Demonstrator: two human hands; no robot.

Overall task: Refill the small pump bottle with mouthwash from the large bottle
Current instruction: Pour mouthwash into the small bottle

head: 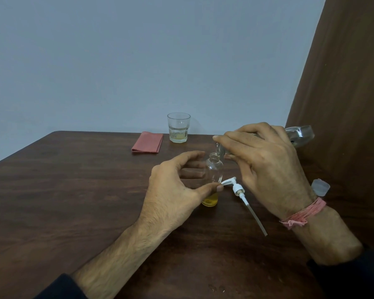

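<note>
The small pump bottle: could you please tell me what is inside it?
The small pump bottle holds a shallow layer of yellow liquid at its bottom; the rest looks empty. The left hand grips it, its thumb covering part of the liquid's level.

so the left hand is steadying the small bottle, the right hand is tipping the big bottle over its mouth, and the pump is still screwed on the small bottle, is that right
Not quite. The pump is off and lies on the table beside the small bottle, whose neck is open. The rest holds: the left hand steadies it and the right hand tips the large bottle over its mouth. The head view shows this.
</note>
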